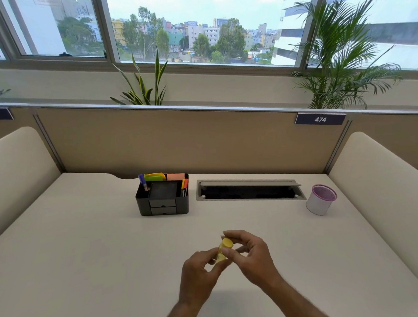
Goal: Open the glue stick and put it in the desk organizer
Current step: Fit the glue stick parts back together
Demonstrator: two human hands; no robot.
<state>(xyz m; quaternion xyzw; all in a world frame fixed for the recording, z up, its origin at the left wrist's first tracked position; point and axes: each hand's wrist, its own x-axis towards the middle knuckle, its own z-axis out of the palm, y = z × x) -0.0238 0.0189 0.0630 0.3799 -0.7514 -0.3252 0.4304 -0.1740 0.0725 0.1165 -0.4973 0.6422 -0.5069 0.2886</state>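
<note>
A small yellow glue stick [223, 251] is held above the desk between both hands, tilted with its yellow cap end pointing up and away. My left hand [199, 277] grips its lower body. My right hand [249, 255] pinches the cap end with thumb and fingers. Most of the stick's body is hidden by my fingers. The black desk organizer [162, 197] stands further back on the desk, left of centre, holding pens, markers and coloured sticky notes, with two small drawers in front.
A grey cable hatch [250, 189] is set into the desk right of the organizer. A white mesh cup with a purple rim [321, 199] stands at the far right. Beige partitions enclose the cream desk [87, 261] on three sides.
</note>
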